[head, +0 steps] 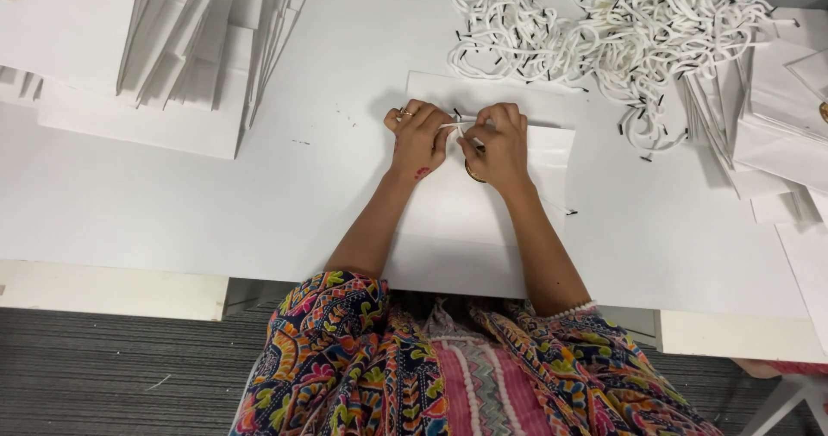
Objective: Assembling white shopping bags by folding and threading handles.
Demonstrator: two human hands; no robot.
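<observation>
Both hands rest on a flat white paper bag (483,212). The left hand (418,138) and right hand (498,145) pinch one thin white cord (454,125) at the bag's top edge.

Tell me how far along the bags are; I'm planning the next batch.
Done, it seems: a stack of white bags at one side. In hand: the left hand and right hand pinch a white cord at the top edge of a flat bag. Left: a big cord pile and more flat bags.

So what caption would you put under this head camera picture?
Two hands, left hand and right hand, pinch a white cord over a flat white paper bag.
</observation>
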